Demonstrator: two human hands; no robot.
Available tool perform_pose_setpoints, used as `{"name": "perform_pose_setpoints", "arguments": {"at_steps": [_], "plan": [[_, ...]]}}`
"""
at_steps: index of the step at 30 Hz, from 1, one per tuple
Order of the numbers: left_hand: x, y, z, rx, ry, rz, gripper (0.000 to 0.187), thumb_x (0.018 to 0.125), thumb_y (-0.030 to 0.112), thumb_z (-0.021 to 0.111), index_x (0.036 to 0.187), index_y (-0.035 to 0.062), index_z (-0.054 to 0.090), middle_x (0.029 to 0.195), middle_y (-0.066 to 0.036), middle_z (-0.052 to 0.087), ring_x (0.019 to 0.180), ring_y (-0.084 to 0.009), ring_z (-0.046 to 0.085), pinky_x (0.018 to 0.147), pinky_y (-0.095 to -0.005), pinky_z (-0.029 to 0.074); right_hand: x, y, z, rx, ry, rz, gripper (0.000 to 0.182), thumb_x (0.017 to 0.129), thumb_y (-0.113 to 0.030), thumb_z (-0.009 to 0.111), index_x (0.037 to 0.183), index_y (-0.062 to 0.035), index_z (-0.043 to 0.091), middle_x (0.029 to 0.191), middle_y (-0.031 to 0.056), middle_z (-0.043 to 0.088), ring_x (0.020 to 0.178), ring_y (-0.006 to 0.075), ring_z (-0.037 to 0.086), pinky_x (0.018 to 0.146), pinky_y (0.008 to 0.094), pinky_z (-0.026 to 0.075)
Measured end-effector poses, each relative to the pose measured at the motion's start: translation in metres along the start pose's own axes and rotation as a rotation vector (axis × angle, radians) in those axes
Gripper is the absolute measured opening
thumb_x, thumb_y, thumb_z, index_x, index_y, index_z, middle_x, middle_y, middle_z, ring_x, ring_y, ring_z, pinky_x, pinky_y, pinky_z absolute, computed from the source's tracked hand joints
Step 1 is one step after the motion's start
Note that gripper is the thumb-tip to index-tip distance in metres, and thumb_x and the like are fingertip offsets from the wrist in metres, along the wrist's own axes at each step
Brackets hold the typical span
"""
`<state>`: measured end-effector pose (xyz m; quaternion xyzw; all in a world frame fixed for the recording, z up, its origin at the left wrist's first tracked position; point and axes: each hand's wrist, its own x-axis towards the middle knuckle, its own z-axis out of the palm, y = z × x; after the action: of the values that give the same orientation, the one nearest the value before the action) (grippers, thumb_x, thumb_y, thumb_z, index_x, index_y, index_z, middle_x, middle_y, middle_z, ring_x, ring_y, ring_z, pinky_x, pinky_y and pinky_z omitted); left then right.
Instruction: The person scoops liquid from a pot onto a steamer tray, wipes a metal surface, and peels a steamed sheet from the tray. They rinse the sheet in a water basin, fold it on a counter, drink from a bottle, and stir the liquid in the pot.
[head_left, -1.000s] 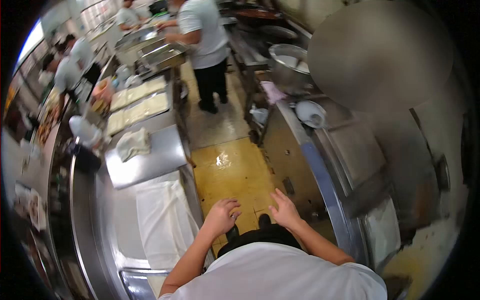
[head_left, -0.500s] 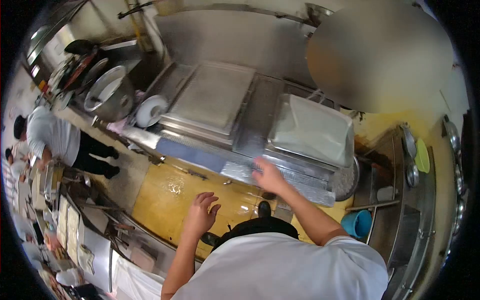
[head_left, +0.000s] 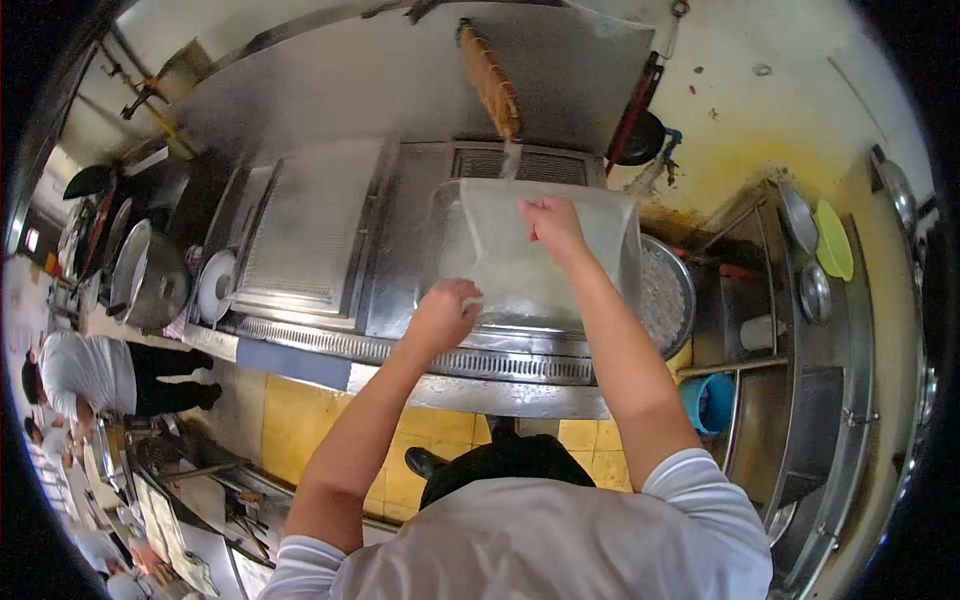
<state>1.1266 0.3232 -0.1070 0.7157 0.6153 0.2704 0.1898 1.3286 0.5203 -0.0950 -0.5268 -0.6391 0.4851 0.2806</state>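
In the head view, a pale, translucent sheet (head_left: 515, 265) covers a rectangular tray in front of me, on the right part of the steel cooking counter (head_left: 395, 285). My right hand (head_left: 555, 228) is over the far part of this sheet, its fingers closed together. Whether the sheet's edge is between them, I cannot make out. At the tray's near left corner, my left hand (head_left: 443, 315) has its fingers curled in against the thumb. What those fingers grip, if anything, is hidden.
A perforated steel panel (head_left: 310, 225) lies left of the tray. A round basin of pale contents (head_left: 662, 300) stands right of it. Beyond hangs a brown wrapped spout (head_left: 490, 85). A blue bucket (head_left: 710, 402) is low at right; another person (head_left: 90, 375) stands far left.
Both hands have moved forward from the counter's front edge to the tray, and their fingers have closed. My body and view have shifted, bringing the tray squarely in front of me.
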Motion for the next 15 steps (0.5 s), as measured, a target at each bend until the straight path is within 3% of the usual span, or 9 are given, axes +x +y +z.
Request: {"name": "perform_pose_setpoints", "arguments": {"at_steps": [2,4,6,8,11,13,15], "plan": [[0.039,-0.005,0.026,0.105,0.034,0.010,0.022,0.087,0.017,0.069,0.106,0.0065,0.074,0.123,-0.021,0.068,0.117,-0.0380,0.062,0.100,-0.0457,0.050,-0.009,0.036,-0.025,-0.418,0.153,-0.077,0.022,0.089,-0.015,0.067,0.108,-0.0024,0.066,0.097,0.0156,0.069,0.084,0.0281,0.067,0.080,0.0427,0.057],[0.066,-0.013,0.053,0.288,0.074,-0.130,0.024,0.088,0.019,0.066,0.108,0.0072,0.073,0.125,-0.022,0.066,0.120,-0.0376,0.060,0.101,-0.0456,0.050,-0.031,0.076,-0.044,-0.763,0.400,-0.178,0.024,0.085,-0.015,0.067,0.107,-0.0047,0.068,0.099,0.0188,0.071,0.087,0.0355,0.069,0.083,0.0464,0.056],[0.092,-0.030,0.075,0.333,0.017,-0.215,0.026,0.088,0.020,0.064,0.109,0.0080,0.074,0.126,-0.022,0.066,0.120,-0.0381,0.061,0.100,-0.0457,0.050,-0.025,0.150,-0.053,-0.873,0.450,-0.059,0.026,0.084,-0.017,0.065,0.106,-0.0054,0.070,0.101,0.0217,0.071,0.091,0.0408,0.068,0.086,0.0482,0.055],[0.111,-0.053,0.085,0.237,-0.147,-0.240,0.027,0.087,0.020,0.062,0.109,0.0088,0.075,0.126,-0.023,0.066,0.118,-0.0397,0.062,0.099,-0.0460,0.051,-0.030,0.176,-0.058,-0.857,0.382,0.054,0.028,0.084,-0.016,0.063,0.107,-0.0047,0.070,0.104,0.0251,0.070,0.097,0.0441,0.067,0.090,0.0497,0.054],[0.117,-0.043,0.074,0.259,-0.211,-0.429,0.029,0.085,0.017,0.061,0.108,0.0095,0.076,0.123,-0.023,0.068,0.112,-0.0388,0.066,0.095,-0.0455,0.053,-0.047,0.159,-0.071,-0.715,0.178,0.177,0.028,0.086,-0.013,0.059,0.109,-0.0024,0.070,0.106,0.0282,0.070,0.104,0.0450,0.068,0.094,0.0512,0.054],[0.100,-0.044,0.062,0.254,-0.120,-0.401,0.028,0.083,0.017,0.061,0.104,0.0096,0.078,0.113,-0.022,0.071,0.103,-0.0386,0.069,0.090,-0.0454,0.055,-0.065,0.140,-0.074,-0.706,0.124,0.250,0.024,0.087,-0.012,0.058,0.104,-0.0021,0.072,0.104,0.0267,0.071,0.103,0.0442,0.069,0.091,0.0513,0.055],[0.082,-0.045,0.046,0.233,-0.059,-0.414,0.026,0.082,0.018,0.063,0.101,0.0101,0.079,0.104,-0.021,0.073,0.097,-0.0380,0.071,0.087,-0.0454,0.056,-0.084,0.140,-0.079,-0.830,0.112,0.126,0.022,0.086,-0.011,0.058,0.098,-0.0014,0.073,0.102,0.0256,0.072,0.098,0.0440,0.070,0.088,0.0507,0.056]]}}
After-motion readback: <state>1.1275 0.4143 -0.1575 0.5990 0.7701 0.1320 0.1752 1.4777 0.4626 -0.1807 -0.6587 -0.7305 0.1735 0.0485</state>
